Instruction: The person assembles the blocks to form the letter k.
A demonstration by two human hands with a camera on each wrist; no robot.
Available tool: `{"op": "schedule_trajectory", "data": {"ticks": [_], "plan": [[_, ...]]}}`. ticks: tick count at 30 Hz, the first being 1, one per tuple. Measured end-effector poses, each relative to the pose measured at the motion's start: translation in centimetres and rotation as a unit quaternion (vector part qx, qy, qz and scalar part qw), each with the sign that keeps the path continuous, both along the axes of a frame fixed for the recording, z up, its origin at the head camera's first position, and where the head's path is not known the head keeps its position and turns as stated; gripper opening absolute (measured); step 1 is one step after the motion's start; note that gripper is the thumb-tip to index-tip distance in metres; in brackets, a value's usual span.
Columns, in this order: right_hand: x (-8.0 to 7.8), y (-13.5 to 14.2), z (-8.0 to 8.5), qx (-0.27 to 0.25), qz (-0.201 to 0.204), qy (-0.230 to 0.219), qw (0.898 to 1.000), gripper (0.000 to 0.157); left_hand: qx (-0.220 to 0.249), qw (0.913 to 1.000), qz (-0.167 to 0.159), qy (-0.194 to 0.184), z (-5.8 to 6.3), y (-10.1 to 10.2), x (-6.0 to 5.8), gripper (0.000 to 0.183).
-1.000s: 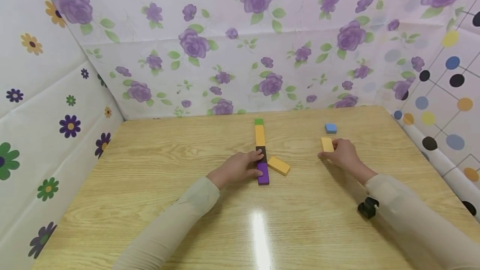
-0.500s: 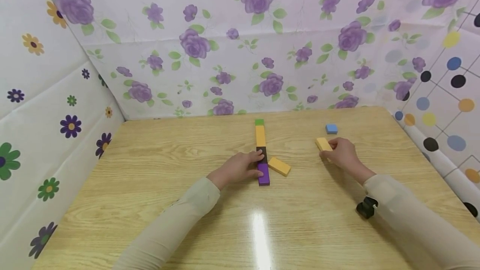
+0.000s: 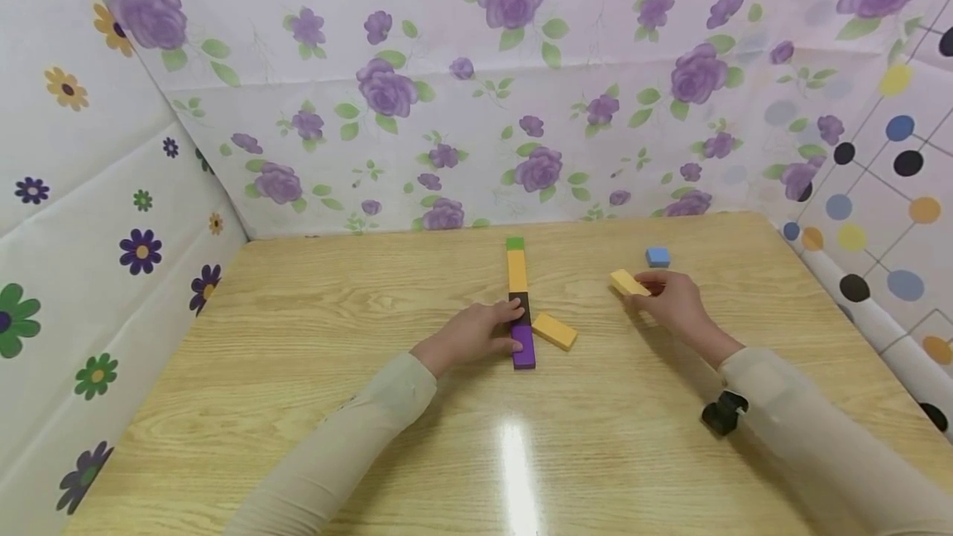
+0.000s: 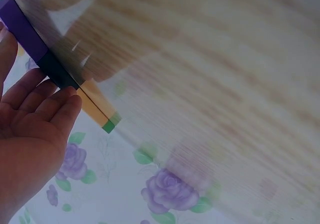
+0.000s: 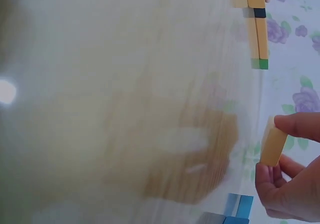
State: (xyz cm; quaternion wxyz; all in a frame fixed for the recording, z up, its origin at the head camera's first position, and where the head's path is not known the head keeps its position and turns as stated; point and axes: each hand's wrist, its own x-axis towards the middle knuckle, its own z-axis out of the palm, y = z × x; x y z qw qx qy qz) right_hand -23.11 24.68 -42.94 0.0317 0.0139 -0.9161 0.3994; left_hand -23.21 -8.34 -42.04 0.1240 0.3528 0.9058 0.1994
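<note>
A straight row of blocks runs away from me mid-table: purple [image 3: 525, 354], black [image 3: 524, 311], orange [image 3: 517, 271] and green [image 3: 515, 244] at the far end. My left hand [image 3: 473, 332] lies along its left side, index fingertip on the black block and thumb on the purple one. In the left wrist view its fingers [image 4: 40, 96] reach out fairly straight against the row. My right hand [image 3: 673, 302] pinches a yellow-orange block [image 5: 273, 146] between thumb and fingertips, over the table's right part. Another orange block [image 3: 554, 332] lies slanted right beside the row.
A small blue block [image 3: 658, 256] sits behind the right hand. The glossy wooden table [image 3: 313, 329] backs onto a floral cloth [image 3: 320, 106], with a patterned cloth at each side. A black wrist device [image 3: 725, 413] hangs from the right sleeve.
My right hand has turned the held block so its far end swings left, shifting it a little toward the row. The left hand stays where it was.
</note>
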Motion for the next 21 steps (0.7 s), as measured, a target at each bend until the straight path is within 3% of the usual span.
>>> {"op": "schedule_trajectory", "data": {"ticks": [11,21], "plan": [[-1.0,-0.4,-0.3,-0.061,0.043,-0.023,0.997,0.048,0.004,1.0,-0.002,0.004,0.0,0.0,0.0,0.062],[-2.1,-1.1,-0.3,-0.107,0.103,-0.064,0.987,0.052,0.001,1.0,-0.001,0.006,-0.2,-0.1,-0.1,0.063]]}}
